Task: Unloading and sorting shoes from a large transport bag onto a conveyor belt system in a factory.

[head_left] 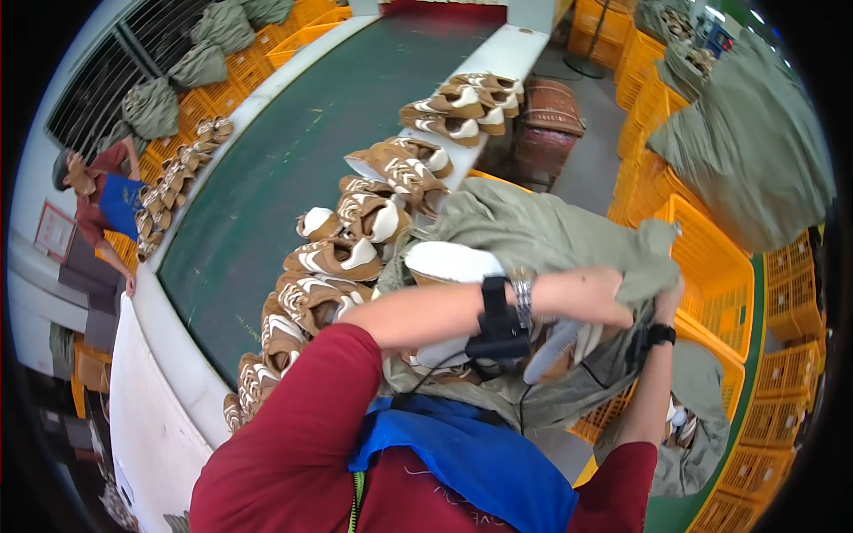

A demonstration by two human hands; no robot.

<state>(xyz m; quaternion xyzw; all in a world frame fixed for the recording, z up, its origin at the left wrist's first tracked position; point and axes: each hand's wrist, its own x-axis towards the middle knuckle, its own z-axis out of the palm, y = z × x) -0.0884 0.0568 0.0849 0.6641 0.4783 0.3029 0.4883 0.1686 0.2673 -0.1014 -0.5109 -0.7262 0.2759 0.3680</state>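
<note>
A grey-green cloth sack (pixel 524 222) lies gathered in front of me over a yellow crate, with brown-and-white sneakers inside its mouth. The white sole of one sneaker (pixel 453 262) points up at the sack's left side. My left arm reaches across to the right, and my left hand (pixel 593 295) is closed on the sack's cloth. Close by it, my right hand (pixel 668 302) grips the sack's edge, its fingers partly hidden by the fabric. Black straps circle both wrists. Left of the sack, several brown sneakers (pixel 333 258) are piled along the belt's edge.
A green conveyor belt (pixel 267 213) runs ahead at the left, with a white rim. More sneakers (pixel 462 107) stand farther along it. Yellow crates (pixel 711 266) and a large filled sack (pixel 746 142) are at the right. A co-worker (pixel 107 195) stands across the belt at far left.
</note>
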